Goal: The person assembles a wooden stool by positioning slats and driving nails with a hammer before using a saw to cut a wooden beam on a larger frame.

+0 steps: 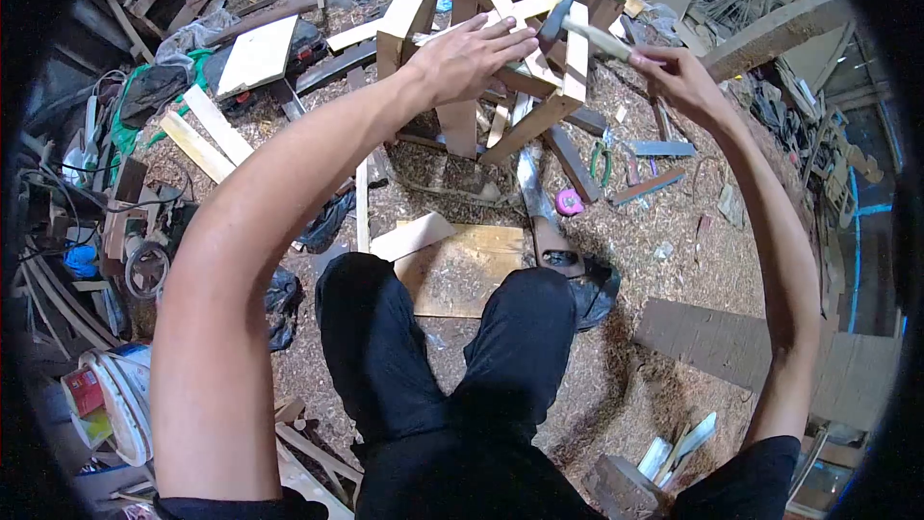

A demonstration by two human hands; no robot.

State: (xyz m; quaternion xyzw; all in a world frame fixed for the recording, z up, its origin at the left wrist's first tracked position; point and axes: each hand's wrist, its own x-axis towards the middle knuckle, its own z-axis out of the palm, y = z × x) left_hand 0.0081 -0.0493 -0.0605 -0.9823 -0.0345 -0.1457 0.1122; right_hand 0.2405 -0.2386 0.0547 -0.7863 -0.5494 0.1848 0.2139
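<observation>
A wooden frame (539, 120) of pale and brown pieces stands in front of me, with crossing slats (500, 2) on its top. My left hand (472, 56) lies over one of these slats, palm down, its fingers stretched out toward the right. The hammer (602, 40) has a light handle and a dark head; my right hand (679, 85) is closed around the handle's end. Its head overlaps the crossing of the slats, just beyond my left fingertips.
A pink tape measure (569, 202), green-handled pliers (602, 162) and a saw (547, 231) lie on the sawdust-covered floor. Between my feet is a wooden board (472, 255). Loose planks (217, 125) lie at left, a bucket (120, 404) at lower left and cardboard (712, 342) at right.
</observation>
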